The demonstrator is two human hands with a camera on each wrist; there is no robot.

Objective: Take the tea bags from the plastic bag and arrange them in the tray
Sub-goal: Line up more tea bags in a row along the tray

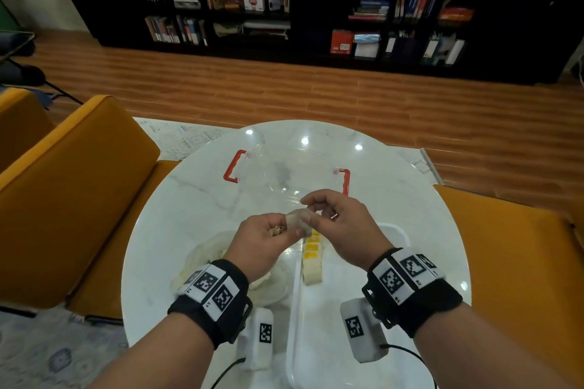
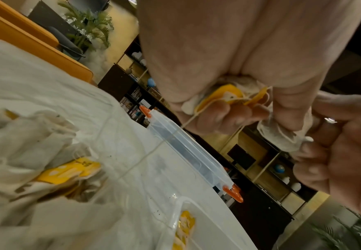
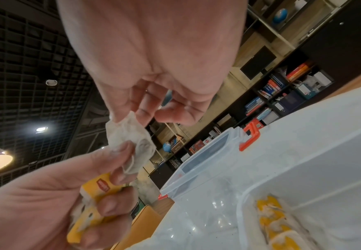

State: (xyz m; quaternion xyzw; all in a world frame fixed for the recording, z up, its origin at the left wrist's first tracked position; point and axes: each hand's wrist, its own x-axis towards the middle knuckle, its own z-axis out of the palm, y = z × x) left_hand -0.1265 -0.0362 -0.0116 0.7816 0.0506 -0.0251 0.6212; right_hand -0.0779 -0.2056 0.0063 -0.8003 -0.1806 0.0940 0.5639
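Both hands are pinching one soft white paper tea bag [image 1: 296, 220] | left hand [image 1: 264, 238] is also gripping yellow-tagged tea bags [image 3: 94, 199] | right hand [image 1: 339, 224] is pulling nothing else.

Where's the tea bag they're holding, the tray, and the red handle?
tea bag [image 3: 130, 140]: right wrist view, on its crumpled paper pouch.
tray [image 1: 398, 232]: head view, on its far right rim.
red handle [image 1: 233, 166]: head view, on the lid's left clip.

Bare bench [image 1: 395, 208] lies open right of the clear lid [image 1: 284, 170]; the tray [image 1: 401, 235] seems mostly unfilled beside its tea bags [image 1: 312, 257].
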